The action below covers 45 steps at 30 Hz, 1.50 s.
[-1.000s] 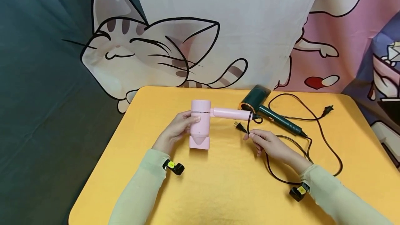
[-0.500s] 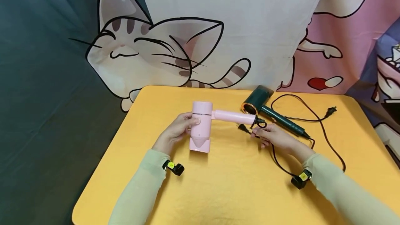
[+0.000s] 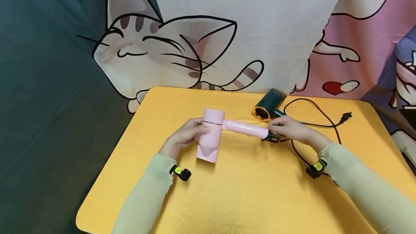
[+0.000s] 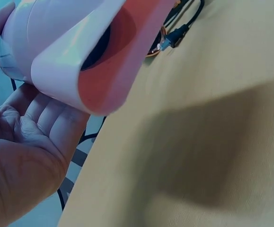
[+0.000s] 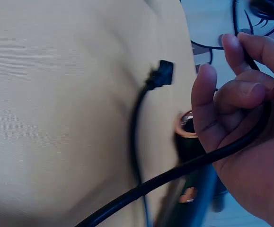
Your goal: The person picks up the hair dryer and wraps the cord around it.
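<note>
Pink hair dryer (image 3: 212, 138) up off the yellow table (image 3: 227, 205), near the middle, with a soft shadow (image 4: 198, 151) below. Leans a little, with the nozzle (image 3: 207, 152) at the bottom and the handle (image 3: 247, 129) out to the right and slightly down. Held in the left hand (image 3: 186, 133) — thumb on the front, other fingers bent behind and under the round body. Close to the end of the handle, the right hand (image 3: 289, 130), pinching a black cord (image 5: 207, 158) between finger and thumb; last fingers loosely bent, with the cord across the palm. In the right wrist view, a black plug (image 5: 164, 73), a bit blurry — no telling whether hanging or touching the table. Just behind the right hand, a dark green hair dryer (image 3: 271, 103) with gold round its mouth, lying near the back edge, mostly hidden at the grip. Off to the right, a loop of black wire (image 3: 320, 108) with another plug (image 3: 346, 117) on the end. Light green sleeves (image 3: 146, 190) on both arms, and a little black camera (image 3: 184, 174) at each wrist. At the back, a cloth (image 3: 276, 28) with a smiling cartoon cat (image 3: 146, 68).
</note>
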Tool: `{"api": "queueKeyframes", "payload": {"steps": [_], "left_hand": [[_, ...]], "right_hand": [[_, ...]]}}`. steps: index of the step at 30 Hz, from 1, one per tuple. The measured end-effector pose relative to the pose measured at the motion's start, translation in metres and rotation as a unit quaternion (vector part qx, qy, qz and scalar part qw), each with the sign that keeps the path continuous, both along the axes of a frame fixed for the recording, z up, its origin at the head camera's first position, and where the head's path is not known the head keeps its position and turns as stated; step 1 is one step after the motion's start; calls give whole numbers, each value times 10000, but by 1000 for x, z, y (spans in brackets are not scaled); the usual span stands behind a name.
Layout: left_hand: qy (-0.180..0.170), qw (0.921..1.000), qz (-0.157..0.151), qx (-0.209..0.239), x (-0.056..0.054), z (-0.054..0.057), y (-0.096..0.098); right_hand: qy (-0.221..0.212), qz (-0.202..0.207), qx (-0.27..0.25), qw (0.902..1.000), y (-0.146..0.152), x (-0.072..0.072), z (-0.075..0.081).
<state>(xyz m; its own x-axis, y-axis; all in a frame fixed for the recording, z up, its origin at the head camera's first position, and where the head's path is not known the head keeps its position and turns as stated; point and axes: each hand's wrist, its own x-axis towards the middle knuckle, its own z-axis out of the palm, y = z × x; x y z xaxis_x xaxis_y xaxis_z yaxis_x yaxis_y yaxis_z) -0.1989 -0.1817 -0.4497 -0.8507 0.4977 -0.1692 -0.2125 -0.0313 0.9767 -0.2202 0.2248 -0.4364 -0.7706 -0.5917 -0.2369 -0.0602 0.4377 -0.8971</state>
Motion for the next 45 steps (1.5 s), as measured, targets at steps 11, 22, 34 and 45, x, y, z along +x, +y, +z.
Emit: {"api": "queueKeyframes", "payload": {"steps": [11, 22, 34, 45], "left_hand": [[0, 9999, -39, -145, -1, 0, -5], [-8, 9997, -68, -242, -1, 0, -5], [-199, 9982, 543, -182, -1, -1, 1], [-255, 9917, 1255, -74, -1, 2, 7]], "right_hand": [[1120, 608, 725, 9892, -14, -10, 48], [1432, 999, 1268, 9764, -28, -11, 73], [2188, 413, 1495, 9634, -37, 15, 78], [3180, -8, 1401, 9377, -48, 46, 59]]}}
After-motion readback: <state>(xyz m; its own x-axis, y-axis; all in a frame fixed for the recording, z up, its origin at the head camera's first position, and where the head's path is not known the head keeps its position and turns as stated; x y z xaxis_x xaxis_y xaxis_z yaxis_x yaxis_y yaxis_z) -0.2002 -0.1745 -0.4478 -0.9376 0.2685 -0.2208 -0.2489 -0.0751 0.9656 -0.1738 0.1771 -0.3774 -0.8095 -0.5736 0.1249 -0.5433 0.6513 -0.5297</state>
